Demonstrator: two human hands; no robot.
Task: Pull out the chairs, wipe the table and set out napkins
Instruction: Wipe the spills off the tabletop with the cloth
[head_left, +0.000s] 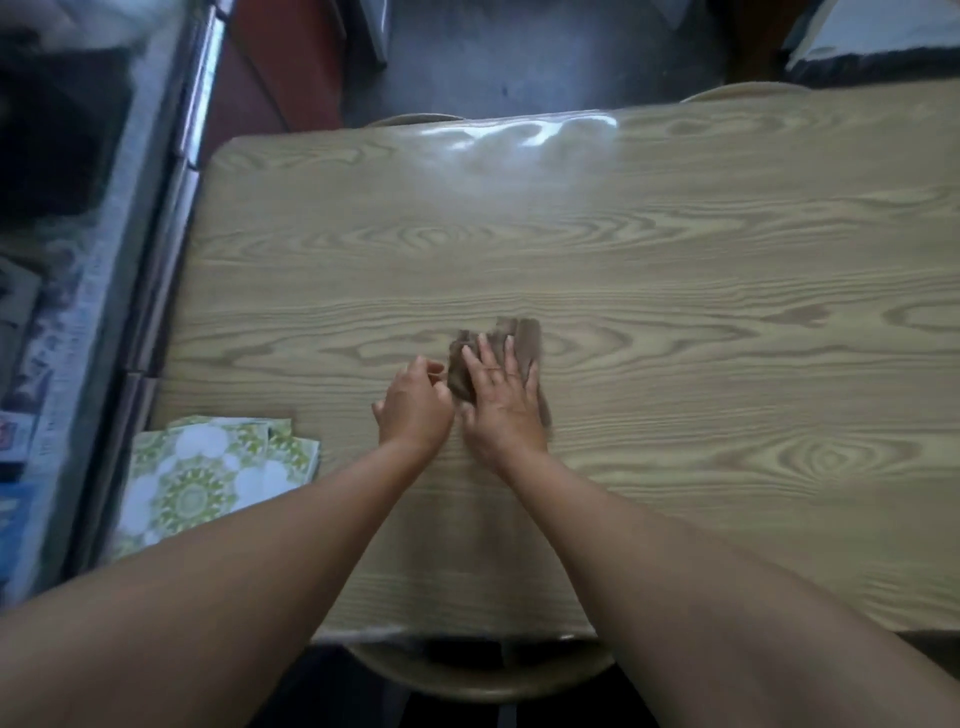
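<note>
- Head view: your right hand (501, 400) is lying flat on the brown cloth (524, 338), its grip spread apart, straight fingers pressing the cloth onto the bench (675, 249).
- Your left hand (415, 405) is sitting just beside it, fingers curling at the cloth's left edge; I cannot tell whether that grip is pinching the cloth or only touching it.
- The cloth is resting near the bench's middle.
- The green-and-white napkins (208, 478) are lying stacked at the near left corner, apart from the cloth.
- A chair (483, 675) is showing under the near edge.
</note>
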